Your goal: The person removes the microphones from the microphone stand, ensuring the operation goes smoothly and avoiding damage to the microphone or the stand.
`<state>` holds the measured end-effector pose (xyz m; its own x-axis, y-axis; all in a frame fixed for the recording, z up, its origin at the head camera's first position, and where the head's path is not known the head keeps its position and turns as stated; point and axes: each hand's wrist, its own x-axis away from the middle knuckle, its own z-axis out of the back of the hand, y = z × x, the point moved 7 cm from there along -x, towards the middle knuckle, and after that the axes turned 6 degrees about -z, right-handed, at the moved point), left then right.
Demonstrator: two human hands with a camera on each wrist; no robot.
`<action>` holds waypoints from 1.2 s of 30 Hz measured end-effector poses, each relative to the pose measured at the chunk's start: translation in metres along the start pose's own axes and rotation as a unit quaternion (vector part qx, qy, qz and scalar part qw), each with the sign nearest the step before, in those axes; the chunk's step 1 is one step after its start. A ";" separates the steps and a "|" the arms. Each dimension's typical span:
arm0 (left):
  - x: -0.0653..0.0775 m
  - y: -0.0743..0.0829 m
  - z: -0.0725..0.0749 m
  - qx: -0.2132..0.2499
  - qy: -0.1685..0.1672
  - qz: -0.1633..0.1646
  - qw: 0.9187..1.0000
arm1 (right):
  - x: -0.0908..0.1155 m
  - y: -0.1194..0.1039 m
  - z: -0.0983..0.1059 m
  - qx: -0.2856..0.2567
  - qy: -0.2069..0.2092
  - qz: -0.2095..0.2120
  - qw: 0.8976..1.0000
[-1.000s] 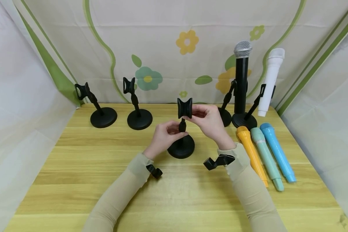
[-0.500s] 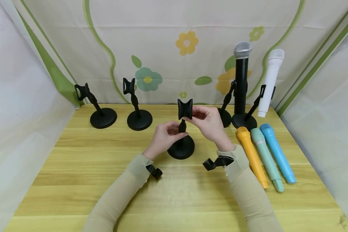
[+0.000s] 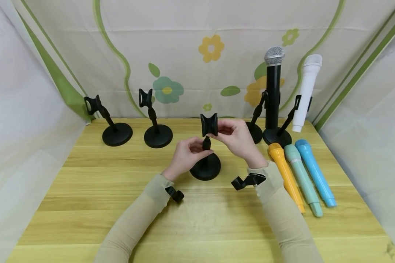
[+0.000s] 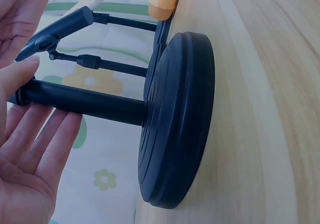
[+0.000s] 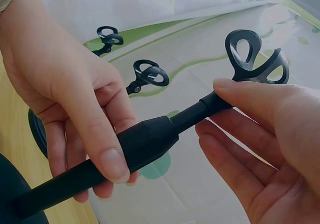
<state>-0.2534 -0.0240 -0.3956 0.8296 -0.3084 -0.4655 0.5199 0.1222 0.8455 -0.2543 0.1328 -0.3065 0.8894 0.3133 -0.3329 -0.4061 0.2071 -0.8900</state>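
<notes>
A black desktop microphone stand (image 3: 205,168) stands upright in the middle of the table, its round base (image 4: 175,124) resting on the wood. My left hand (image 3: 184,156) grips the stem around its thick collar (image 5: 150,141), thumb on one side and fingers on the other. Higher up, my right hand (image 3: 238,141) pinches the thin upper rod just below the clip. That clip (image 5: 245,58) is a forked cradle with nothing in it. In the head view, the right fingertips are partly hidden behind the clip.
Two stands with bare clips (image 3: 117,134) (image 3: 158,136) are at the back left. At the back right, stands hold a black microphone (image 3: 273,91) and a white microphone (image 3: 306,93). Orange (image 3: 286,175), green (image 3: 303,179) and blue (image 3: 316,173) microphones lie on the right.
</notes>
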 end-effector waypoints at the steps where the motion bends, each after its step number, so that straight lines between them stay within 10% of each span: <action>1: 0.000 0.000 0.000 0.001 -0.001 0.001 1.000 | 0.000 0.000 0.000 -0.002 0.001 0.002 1.000; 36: 0.000 -0.002 0.000 -0.011 0.000 0.008 1.000 | 0.004 0.009 -0.003 -0.002 0.017 -0.003 1.000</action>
<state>-0.2544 -0.0244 -0.3979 0.8383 -0.3055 -0.4515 0.5101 0.1471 0.8475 -0.2542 0.1334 -0.3166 0.8988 0.2803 -0.3370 -0.3990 0.2052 -0.8937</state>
